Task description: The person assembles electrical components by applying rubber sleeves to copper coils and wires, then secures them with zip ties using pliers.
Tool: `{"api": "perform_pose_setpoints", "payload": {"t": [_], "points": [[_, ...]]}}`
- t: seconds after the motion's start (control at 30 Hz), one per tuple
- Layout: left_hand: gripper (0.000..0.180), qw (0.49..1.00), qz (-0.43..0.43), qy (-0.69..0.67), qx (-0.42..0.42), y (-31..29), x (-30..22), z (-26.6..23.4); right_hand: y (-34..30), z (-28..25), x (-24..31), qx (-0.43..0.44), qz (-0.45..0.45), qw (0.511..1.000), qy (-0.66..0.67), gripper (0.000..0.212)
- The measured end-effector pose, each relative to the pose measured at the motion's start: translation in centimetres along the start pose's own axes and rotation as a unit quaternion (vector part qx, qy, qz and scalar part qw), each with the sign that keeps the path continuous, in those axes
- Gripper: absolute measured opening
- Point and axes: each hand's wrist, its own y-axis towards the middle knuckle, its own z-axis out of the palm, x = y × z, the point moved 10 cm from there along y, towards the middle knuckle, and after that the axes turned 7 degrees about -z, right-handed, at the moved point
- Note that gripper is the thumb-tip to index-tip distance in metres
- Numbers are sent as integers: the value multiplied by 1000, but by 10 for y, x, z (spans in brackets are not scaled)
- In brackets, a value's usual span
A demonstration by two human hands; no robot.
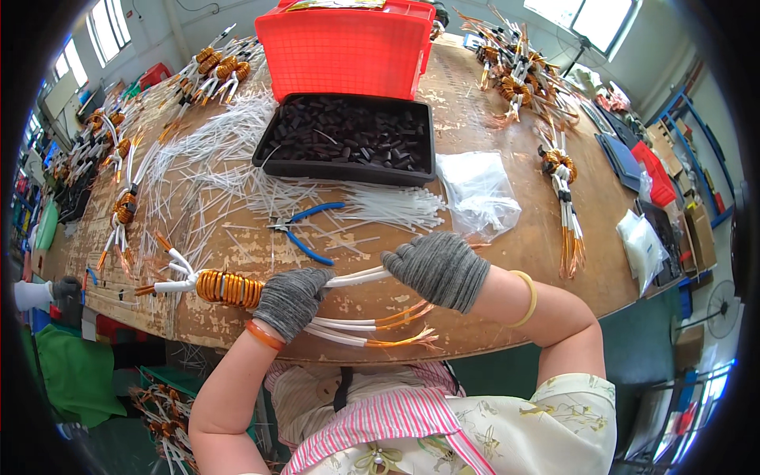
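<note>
Gray-gloved left hand [293, 302] around white-sleeved wires [358, 277] beside a copper coil [229, 288], right hand [440, 271] gripping them farther right, blue-handled cutters [315, 210] left of frame center

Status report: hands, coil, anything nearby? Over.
Left hand closed at right end of copper coil; right hand closed on white leads. Coil's left leads splayed. Blue-handled cutters lie open on table, just beyond.

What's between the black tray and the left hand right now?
In the head view, loose white plastic strips and blue-handled cutters lie between the black tray and the left hand.
</note>
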Motion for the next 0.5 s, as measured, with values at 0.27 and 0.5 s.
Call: {"api": "perform_pose_setpoints", "payload": {"t": [0.27, 0.5], "points": [[19, 990, -57, -128, 7, 2, 7, -17, -47, 65, -54, -84, 116, 981, 134, 15], [20, 988, -84, -128, 14, -2, 17, -16, -84, 74, -81, 34, 209, 974, 83, 16]]}}
